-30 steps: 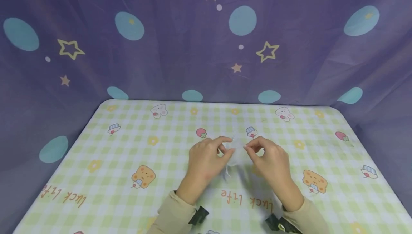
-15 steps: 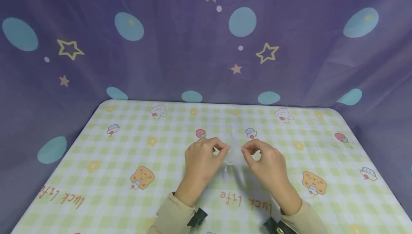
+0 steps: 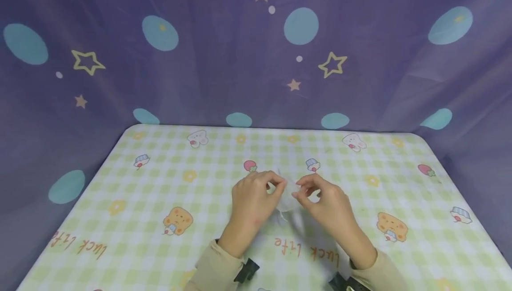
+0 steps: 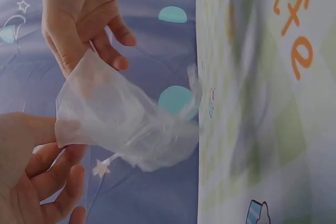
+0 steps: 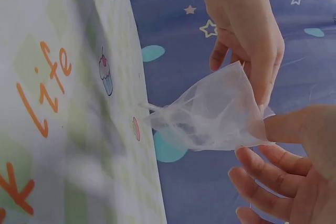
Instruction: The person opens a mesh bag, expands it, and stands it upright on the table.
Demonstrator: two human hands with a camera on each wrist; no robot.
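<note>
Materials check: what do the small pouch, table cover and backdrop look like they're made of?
Pouch: probably fine mesh or thin film, soft matte; fingers show through, faint fine lines near its edge.
Table cover: printed cloth or vinyl, mostly matte; lies flat, so the look can't settle which.
Backdrop: likely lightweight synthetic fabric, slight sheen; soft folds and wrinkles.
</note>
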